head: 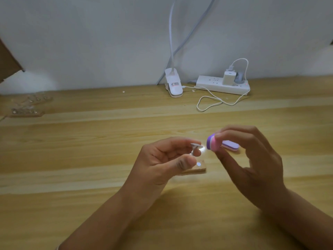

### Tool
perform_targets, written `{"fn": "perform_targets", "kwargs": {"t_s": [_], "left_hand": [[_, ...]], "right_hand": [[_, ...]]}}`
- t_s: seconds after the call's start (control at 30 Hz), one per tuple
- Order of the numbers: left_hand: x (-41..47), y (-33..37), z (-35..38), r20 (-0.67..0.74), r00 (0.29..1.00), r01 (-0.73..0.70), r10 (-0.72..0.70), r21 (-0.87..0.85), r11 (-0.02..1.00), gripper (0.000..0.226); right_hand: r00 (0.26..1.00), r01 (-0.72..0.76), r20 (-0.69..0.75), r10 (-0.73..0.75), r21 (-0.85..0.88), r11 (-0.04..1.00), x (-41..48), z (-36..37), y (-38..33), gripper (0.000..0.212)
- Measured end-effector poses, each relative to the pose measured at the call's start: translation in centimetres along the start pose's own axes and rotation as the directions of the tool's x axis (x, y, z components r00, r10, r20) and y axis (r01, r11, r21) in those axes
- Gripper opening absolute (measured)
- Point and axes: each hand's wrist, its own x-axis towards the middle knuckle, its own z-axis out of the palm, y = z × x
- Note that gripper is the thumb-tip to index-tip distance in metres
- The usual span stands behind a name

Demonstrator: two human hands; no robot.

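Observation:
My left hand pinches a small clear, shiny stand-like piece between thumb and fingers, held above the wooden table. My right hand pinches a small purple-and-pink buffer block by its end, close to the right of the shiny piece. Under my left fingers a small wooden block with a round silvery disc on top lies on the table. A second purple-and-pink buffer block lies flat behind my right fingers.
At the back stand a white clip lamp and a white power strip with a charger and a looping white cable. Two wooden strips with several shiny pieces lie far left. A cardboard edge shows at left.

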Motion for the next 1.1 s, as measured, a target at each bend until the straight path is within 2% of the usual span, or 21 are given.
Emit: {"fn": "perform_targets", "kwargs": {"t_s": [0.13,0.2,0.3,0.43,0.57,0.7,0.77,0.87,1.0,1.1], "left_hand": [[0.0,0.0,0.2,0.043,0.999,0.003,0.0,-0.066,0.998,0.03],[-0.1,0.0,0.0,0.027,0.999,0.02,-0.019,-0.068,0.997,0.029],[0.0,0.1,-0.2,0.009,0.999,0.038,-0.037,-0.048,0.998,0.03],[0.0,0.1,0.2,0.056,0.997,0.055,-0.049,-0.117,0.992,0.037],[-0.1,0.3,0.3,0.016,0.998,0.058,-0.056,-0.109,0.992,0.035],[0.0,0.2,0.2,0.054,0.997,0.068,-0.063,-0.096,0.993,0.032],[0.1,0.4,0.0,0.05,0.995,0.089,-0.085,-0.087,0.992,0.036],[0.2,0.5,-0.4,0.013,0.995,0.1,-0.099,-0.064,0.993,0.036],[0.0,0.3,-0.4,0.045,0.996,0.077,-0.074,-0.064,0.995,0.034],[0.0,0.6,-0.3,0.046,0.998,0.047,-0.046,-0.005,0.999,0.028]], "right_hand": [[0.995,0.083,0.043,-0.085,0.045,0.996,-0.7,0.6,-0.8,0.031],[0.997,0.056,0.06,-0.056,0.006,0.998,-0.5,0.3,0.0,0.027],[1.0,-0.001,-0.006,0.001,-0.011,1.0,0.0,0.1,0.2,0.027],[0.996,0.082,0.019,-0.082,0.009,0.997,-0.8,0.7,-0.5,0.03],[1.0,0.007,-0.017,-0.008,-0.039,0.999,-0.3,0.2,0.5,0.026],[0.996,0.089,-0.021,-0.089,0.01,0.996,-0.6,0.7,-0.3,0.029],[0.999,0.052,-0.006,-0.052,0.01,0.999,-0.6,0.6,0.0,0.026],[0.995,-0.101,-0.012,0.102,0.062,0.993,-0.2,0.4,0.4,0.021],[0.998,-0.056,0.028,0.052,0.176,0.983,-0.7,0.9,-0.3,0.024],[0.996,-0.078,0.042,0.074,0.109,0.991,-0.3,0.4,0.3,0.025]]}}
